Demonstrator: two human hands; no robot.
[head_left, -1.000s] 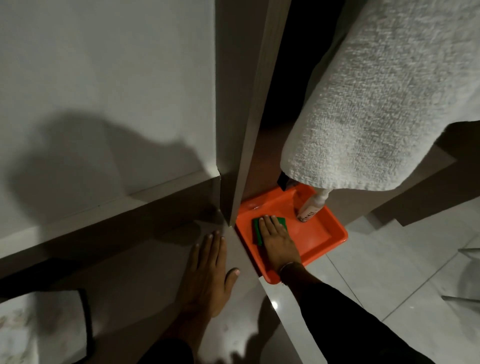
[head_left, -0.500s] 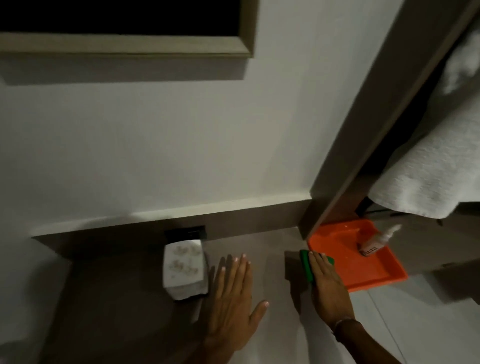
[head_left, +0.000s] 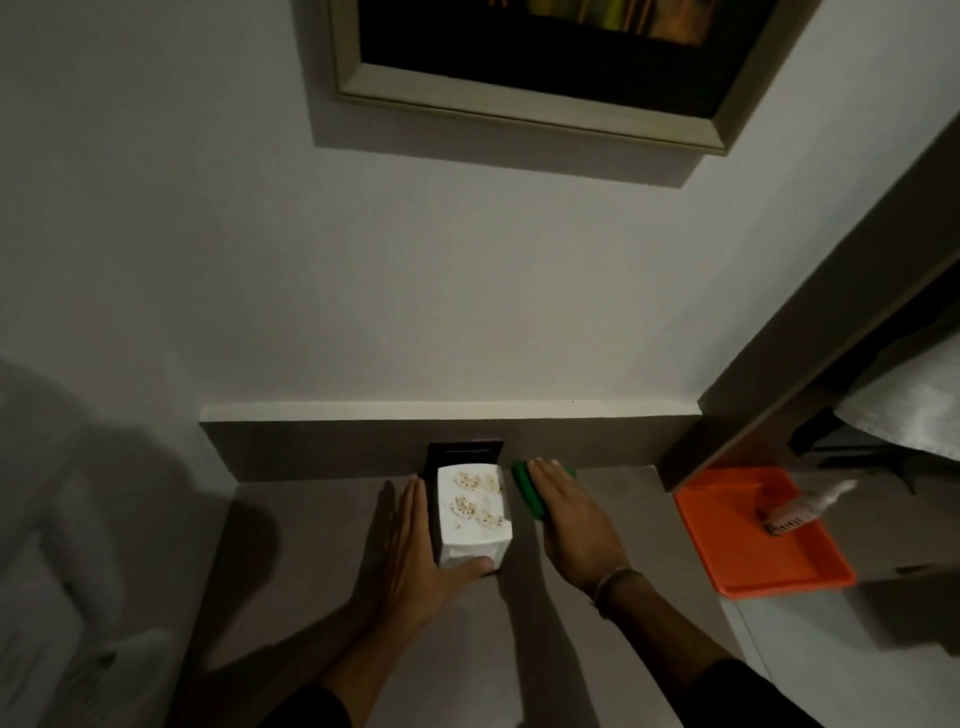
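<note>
We see the green pad lying on the grey surface, at the back by the low upstand, just right of the tissue box. Its long axis runs from the wall toward us, leaning a little to the right. The right hand lies flat on it, fingers straight and together, so this grip is spread open and pressing rather than clutching. Most of the pad is hidden under the palm, and only its left edge and far corner show.

The box points the same way, its back end in a black holder. The left hand rests against its left side with fingers straight, the thumb touching its near end.

To the right, a blurred bottle lies in an orange tray.
</note>
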